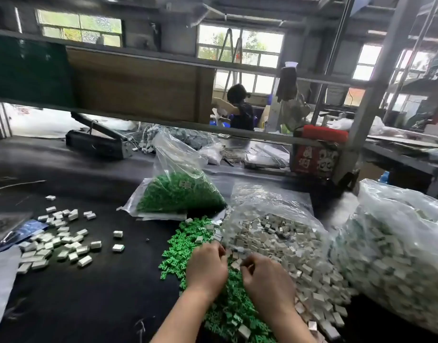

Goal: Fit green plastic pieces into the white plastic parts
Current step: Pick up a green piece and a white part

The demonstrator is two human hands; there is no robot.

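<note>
A heap of loose green plastic pieces (188, 241) lies on the black table in front of me. To its right spreads a pile of white plastic parts (287, 243). My left hand (207, 267) and my right hand (266, 278) hover close together where the two piles meet, fingers curled. A white part (236, 262) sits between the fingertips of both hands; which hand grips it and whether either holds a green piece is hidden. On the left lies a scatter of white parts with green showing in them (59, 241).
A clear bag of green pieces (178, 191) stands behind the heap. A large clear bag of white parts (396, 256) fills the right side. A black press tool (96, 142) and a red box (317, 154) sit at the back. Another person works beyond the shelf.
</note>
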